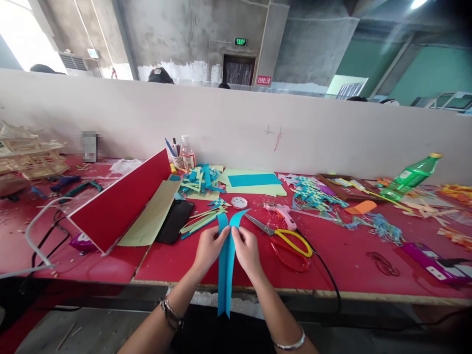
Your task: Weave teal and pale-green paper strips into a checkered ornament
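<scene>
A long blue paper strip point(223, 278), creased down its length, hangs between my two hands over the table's front edge. My left hand point(211, 246) pinches its left side near the top. My right hand point(246, 248) pinches the right side, and the two thumbs nearly meet. Above the hands the strip's ends spread apart and curl outward. Just right of my right hand lie scissors point(282, 238) with one yellow and one red handle, blades partly apart. Left of my left hand are loose green and blue strips point(202, 219) and a black phone point(175, 221).
A pink glue gun point(282, 214) and a white round lid point(239, 202) lie beyond the hands. Cut paper strips point(202, 179) and woven pieces point(313, 192) are piled behind. A red board point(125, 201) leans at left; a green bottle point(412, 177) tilts at right. A white partition point(228, 118) stands behind.
</scene>
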`<state>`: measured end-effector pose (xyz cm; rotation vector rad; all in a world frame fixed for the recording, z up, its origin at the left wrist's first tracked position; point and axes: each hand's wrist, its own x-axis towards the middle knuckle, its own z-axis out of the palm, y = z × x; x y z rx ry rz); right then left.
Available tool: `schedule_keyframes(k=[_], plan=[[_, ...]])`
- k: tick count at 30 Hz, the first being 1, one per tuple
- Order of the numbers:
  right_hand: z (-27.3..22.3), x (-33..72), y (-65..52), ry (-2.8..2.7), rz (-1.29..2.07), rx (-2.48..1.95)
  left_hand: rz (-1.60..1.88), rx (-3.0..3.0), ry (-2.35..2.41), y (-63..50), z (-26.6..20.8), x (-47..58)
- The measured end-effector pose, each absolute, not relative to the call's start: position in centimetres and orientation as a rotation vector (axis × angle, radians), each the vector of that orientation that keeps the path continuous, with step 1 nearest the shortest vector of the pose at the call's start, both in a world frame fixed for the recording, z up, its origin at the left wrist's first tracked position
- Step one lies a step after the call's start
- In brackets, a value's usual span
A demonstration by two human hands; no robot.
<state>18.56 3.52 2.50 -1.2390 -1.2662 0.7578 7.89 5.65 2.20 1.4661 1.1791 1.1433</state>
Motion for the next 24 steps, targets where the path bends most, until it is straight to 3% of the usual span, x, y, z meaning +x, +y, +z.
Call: schedule_keyframes(k=[24], plan=[[2.47, 18.78, 3.35, -1.259, 0.778, -1.238, 1.13, 1.481, 1.231, 5.3, 2.69, 7.41]])
